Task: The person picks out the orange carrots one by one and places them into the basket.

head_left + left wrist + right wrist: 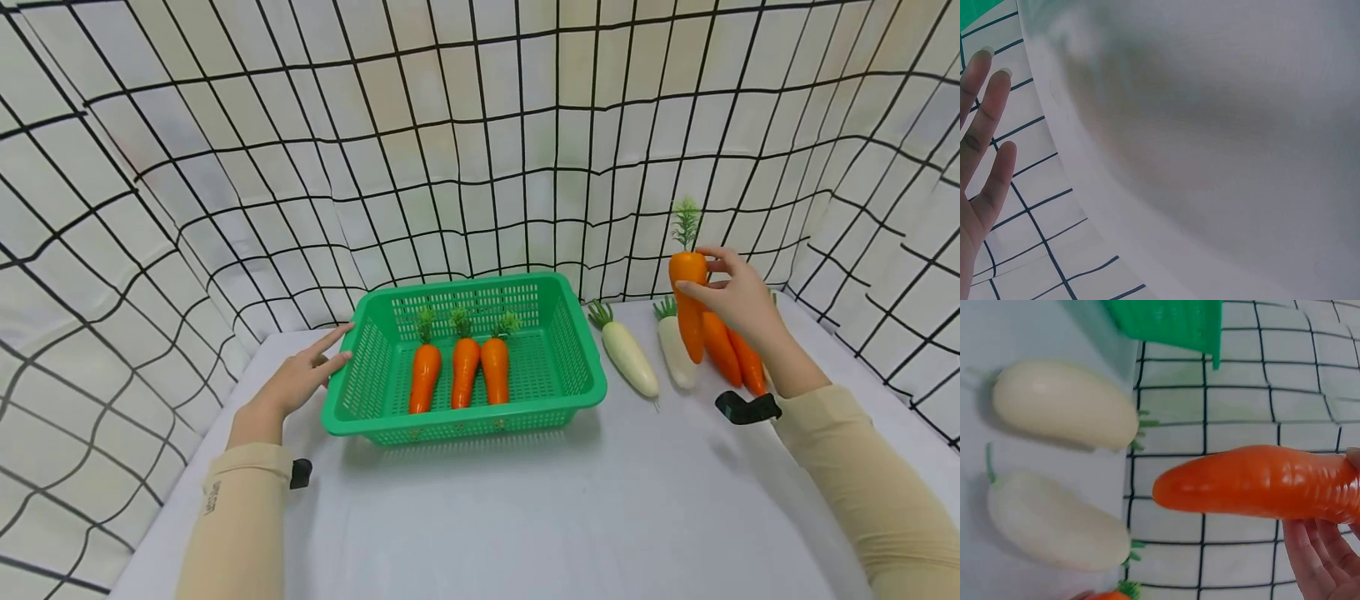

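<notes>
- Head view shows the left hand [300,385] flat on the table [525,517], fingers straight and a little apart, the fingertips touching the left wall of the green basket [360,375]; I judge that this contact keeps the basket steady.
- Left wrist view shows the same fingers [985,112] straight and spread, holding nothing, with a green corner of the basket just beyond the fingertips.
- Inside the basket, to the right of these fingertips, three carrots [464,372] lie side by side with leaves pointing to the back wall, a tidy row which leaves free floor on the right.
- Two white radishes [630,358] lie on the table between the basket and the right hand.
- Right hand [738,300] is raised over the table and its fingers and thumb are clamped on the thick upper part of a carrot [688,304], tip hanging down; gripped at the thick end, it probably hangs steadily.
- Right wrist view shows this carrot [1260,481] in the air above the radishes, the fingers [1319,556] curled under it.
- Under that hand two more carrots [731,350] lie on the table.
</notes>
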`<control>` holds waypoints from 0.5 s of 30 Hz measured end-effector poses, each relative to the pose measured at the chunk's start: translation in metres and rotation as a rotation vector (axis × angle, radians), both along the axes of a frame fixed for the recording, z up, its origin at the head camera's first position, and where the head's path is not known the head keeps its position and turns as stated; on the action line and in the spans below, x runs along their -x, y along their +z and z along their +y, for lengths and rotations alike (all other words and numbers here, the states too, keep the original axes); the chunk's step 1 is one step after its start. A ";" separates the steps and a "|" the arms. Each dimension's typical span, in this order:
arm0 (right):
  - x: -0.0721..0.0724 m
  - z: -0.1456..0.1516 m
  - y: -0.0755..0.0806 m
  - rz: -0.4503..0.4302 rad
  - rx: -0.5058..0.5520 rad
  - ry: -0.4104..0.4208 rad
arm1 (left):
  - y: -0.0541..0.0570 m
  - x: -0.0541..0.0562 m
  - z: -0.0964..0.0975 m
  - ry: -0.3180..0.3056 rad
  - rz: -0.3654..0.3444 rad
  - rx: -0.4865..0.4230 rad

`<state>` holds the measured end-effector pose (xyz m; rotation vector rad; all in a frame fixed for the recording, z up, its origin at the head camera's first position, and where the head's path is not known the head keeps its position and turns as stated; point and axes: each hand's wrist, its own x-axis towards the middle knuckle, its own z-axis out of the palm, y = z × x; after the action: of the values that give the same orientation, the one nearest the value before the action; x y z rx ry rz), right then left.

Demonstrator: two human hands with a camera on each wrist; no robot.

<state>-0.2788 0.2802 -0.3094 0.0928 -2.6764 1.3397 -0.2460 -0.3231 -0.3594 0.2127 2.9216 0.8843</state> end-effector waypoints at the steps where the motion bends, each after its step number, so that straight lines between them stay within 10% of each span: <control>1: 0.000 -0.003 0.004 -0.003 0.019 0.013 | 0.000 0.000 0.000 -0.001 0.000 -0.001; 15: 0.012 -0.059 0.040 -0.043 0.125 0.225 | -0.003 0.000 0.000 0.011 0.003 -0.009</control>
<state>-0.2904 0.2208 -0.2697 0.3643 -2.6730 1.5870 -0.2462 -0.3230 -0.3624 0.1993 2.9250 0.8999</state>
